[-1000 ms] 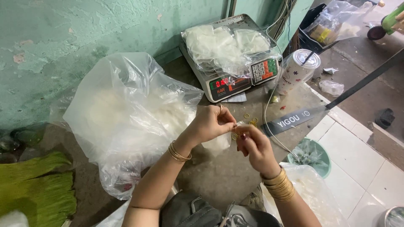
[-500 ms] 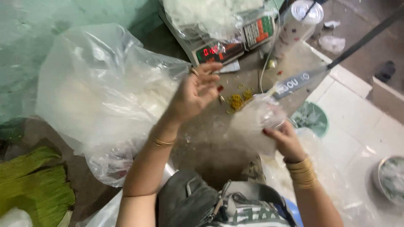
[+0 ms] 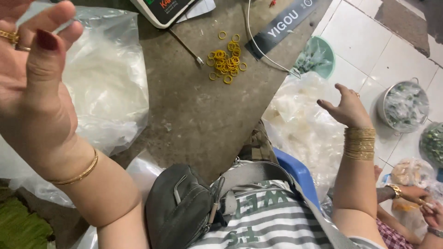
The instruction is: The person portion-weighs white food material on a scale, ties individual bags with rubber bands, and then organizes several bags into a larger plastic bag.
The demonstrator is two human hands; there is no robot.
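Left hand (image 3: 34,87) raised empty with fingers spread beside big bag (image 3: 104,92) on table (image 3: 194,115), right hand (image 3: 346,108) released, hovering just over small filled bags (image 3: 300,124) below table edge; bags look light, soft, slippery, best pinched at neck.

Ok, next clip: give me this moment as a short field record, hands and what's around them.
left hand: raised, open, holds nothing, above the large clear bag
right hand: open, fingers spread, over a pile of clear bags
table: grey, worn
on table: yellow rubber bands, white cable
floor: metal pot, green basket
another person: hands at lower right
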